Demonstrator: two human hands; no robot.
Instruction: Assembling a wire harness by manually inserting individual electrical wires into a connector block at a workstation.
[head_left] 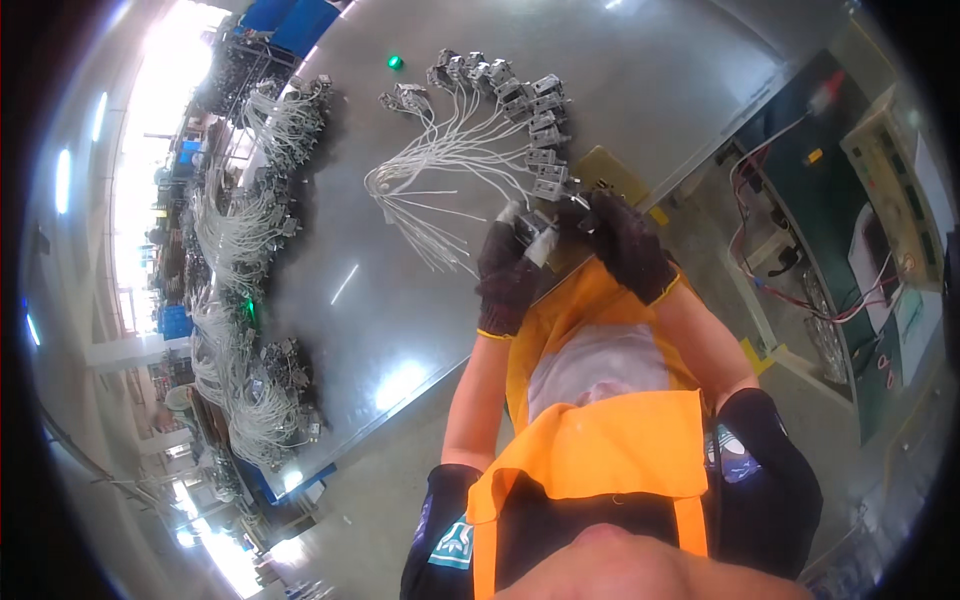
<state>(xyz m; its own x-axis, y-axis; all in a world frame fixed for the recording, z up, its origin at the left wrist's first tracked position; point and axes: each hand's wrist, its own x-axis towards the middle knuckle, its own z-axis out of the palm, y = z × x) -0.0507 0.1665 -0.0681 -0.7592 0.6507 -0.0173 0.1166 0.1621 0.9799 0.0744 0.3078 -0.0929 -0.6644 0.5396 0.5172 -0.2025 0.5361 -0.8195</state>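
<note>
My left hand (506, 268), in a dark glove with a yellow cuff, is closed around a small boxy metal part (537, 232). A white or pale patch shows at its fingers. Close by on the right, my right hand (632, 248) wears a matching glove. Its fingers are pinched by a small dark piece that is too small to name. Just beyond both hands lies a bundle of white wires (440, 158), bound together at its left end. Boxy metal parts (545, 125) fan out at the wire ends in a curved row, the nearest almost touching my left hand.
The grey metal table (350, 220) carries heaps of similar wired parts (240, 235) along its left side. A yellowish block (605, 172) sits at the table edge past my right hand. At the right stand a green-topped bench (790, 170), a beige instrument (895, 190) and red cables (745, 230).
</note>
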